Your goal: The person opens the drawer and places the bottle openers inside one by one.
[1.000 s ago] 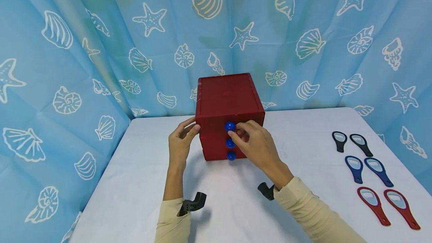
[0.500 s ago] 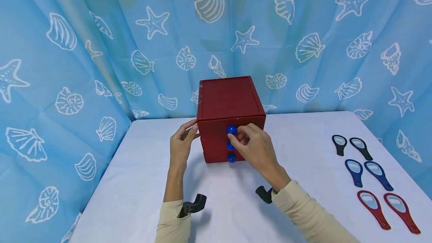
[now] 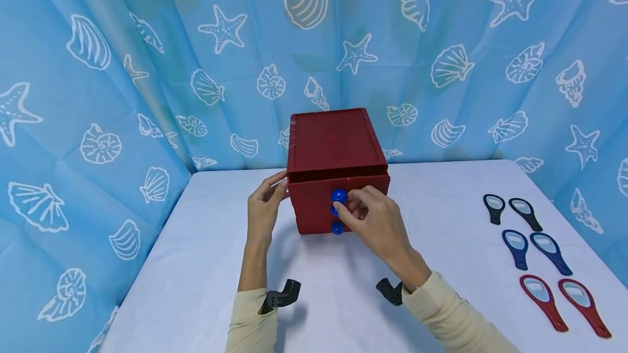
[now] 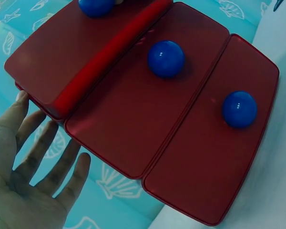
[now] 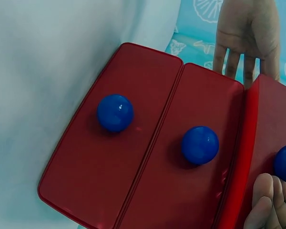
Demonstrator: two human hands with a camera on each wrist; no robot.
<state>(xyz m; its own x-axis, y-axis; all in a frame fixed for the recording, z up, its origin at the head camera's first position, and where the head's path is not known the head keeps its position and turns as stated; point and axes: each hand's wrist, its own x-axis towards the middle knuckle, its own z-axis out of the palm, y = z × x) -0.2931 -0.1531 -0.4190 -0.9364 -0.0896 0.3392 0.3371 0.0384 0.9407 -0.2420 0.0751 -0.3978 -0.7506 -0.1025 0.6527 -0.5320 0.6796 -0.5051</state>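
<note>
A dark red cabinet [image 3: 333,136] with three stacked drawers stands on the table, each drawer bearing a round blue knob. Its top drawer [image 3: 311,194] is pulled out slightly, with a dark gap under the cabinet's top. My right hand [image 3: 379,221] pinches the top knob [image 3: 339,195] between thumb and fingers. At the cabinet's left side is my left hand [image 3: 263,208], its extended fingers against the edge by the top drawer. Below, the middle knob [image 4: 166,59] and the bottom knob [image 4: 240,109] sit on drawers that are closed. What the top drawer holds is hidden.
On the right of the white-covered table [image 3: 196,266] lie several magnifying-glass-shaped items in pairs: black [image 3: 494,217], blue [image 3: 521,260] and red [image 3: 555,320]. A blue curtain [image 3: 382,15] with white sea shapes hangs behind. Black wrist mounts show on both sleeves.
My right hand has drawn the top knob toward me, and the top drawer has come out a little from flush. The left hand stays by the cabinet's left side.
</note>
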